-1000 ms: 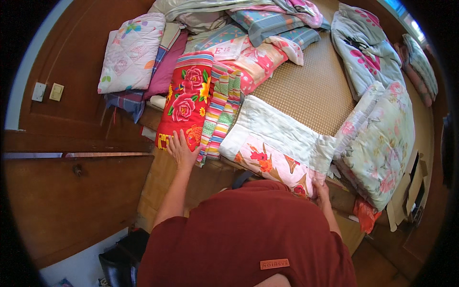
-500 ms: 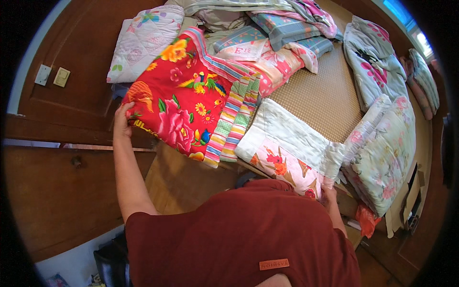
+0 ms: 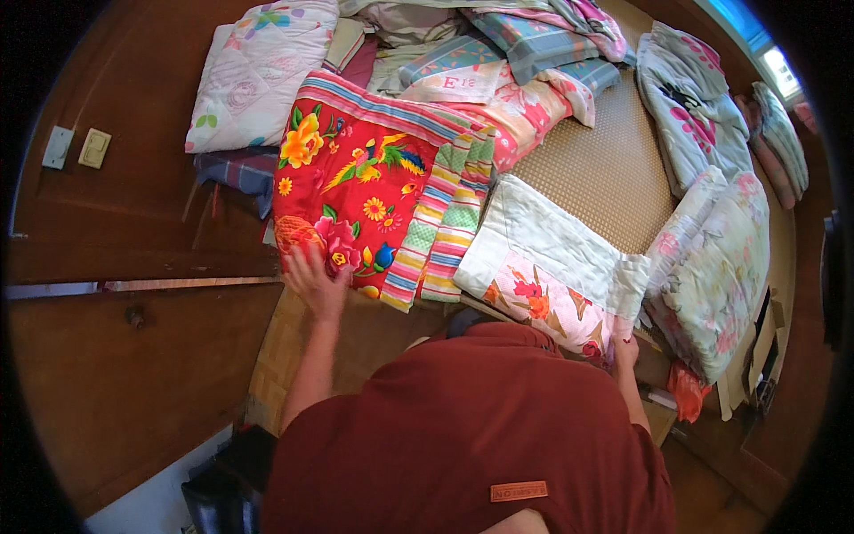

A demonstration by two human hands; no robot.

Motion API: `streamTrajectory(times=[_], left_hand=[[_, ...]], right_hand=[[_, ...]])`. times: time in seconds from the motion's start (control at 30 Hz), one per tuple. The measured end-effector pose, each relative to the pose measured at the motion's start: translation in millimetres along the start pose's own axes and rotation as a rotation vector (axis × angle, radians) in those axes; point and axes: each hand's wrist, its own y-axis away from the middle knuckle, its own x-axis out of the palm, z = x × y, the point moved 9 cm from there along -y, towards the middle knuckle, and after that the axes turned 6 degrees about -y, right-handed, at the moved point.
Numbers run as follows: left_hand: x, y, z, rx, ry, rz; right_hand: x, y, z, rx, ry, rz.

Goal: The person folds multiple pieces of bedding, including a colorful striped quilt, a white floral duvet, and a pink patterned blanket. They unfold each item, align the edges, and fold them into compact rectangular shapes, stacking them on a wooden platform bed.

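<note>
A red floral quilt (image 3: 356, 178), printed with birds and edged in coloured stripes, lies folded on the left side of the bed. My left hand (image 3: 318, 280) rests on its near left edge, fingers spread and slightly blurred. To its right lies a folded white cloth (image 3: 543, 258) with a pink floral panel along the near side. At the near right corner of this cloth, my right hand (image 3: 624, 352) has its fingers closed on the edge; the fingertips are partly hidden.
A white patterned quilt (image 3: 258, 84) is piled at the far left. Several folded blankets (image 3: 534, 53) lie at the back on the woven mat (image 3: 614, 151). Pale floral bedding (image 3: 716, 267) stands at the right, near a red plastic bag (image 3: 688, 392). A wooden door (image 3: 116, 383) is on my left.
My left hand has let go of the red quilt's outer corner and moved right, onto its near edge. The quilt's left part has come down flatter. My right hand stays on the white cloth's corner.
</note>
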Motion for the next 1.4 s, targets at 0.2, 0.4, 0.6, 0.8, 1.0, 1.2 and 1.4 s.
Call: streamTrajectory(times=[0.2,0.4,0.6,0.8,1.0,1.2,1.4], left_hand=[[29.6,45.7,-101.6,0.258,0.284,0.413],[97.8,28.0,-89.3,0.096,0.327,0.557],[83.4,-36.1,-21.0,-0.34,0.885,0.587],[-37.5,-77.1,-99.6,-0.183,1.117,0.52],[69.5,54.8,-203.4,0.321,0.321,0.849],[33.3,51.8,-194.2,0.314,0.312,0.682],[50.3,73.6,-117.0,0.045,0.561,0.558]], right_hand=[[-0.2,1.2,15.2,-0.02,0.112,0.014],[5.9,-6.5,14.3,-0.019,0.029,0.066],[18.8,-7.6,14.3,-0.007,-0.003,0.139],[14.5,-15.4,2.4,-0.083,-0.015,0.103],[25.5,-27.5,-16.1,-0.043,-0.174,0.194],[20.0,-14.6,-6.2,-0.083,-0.142,0.149],[12.0,-1.2,13.3,-0.168,-0.092,0.122]])
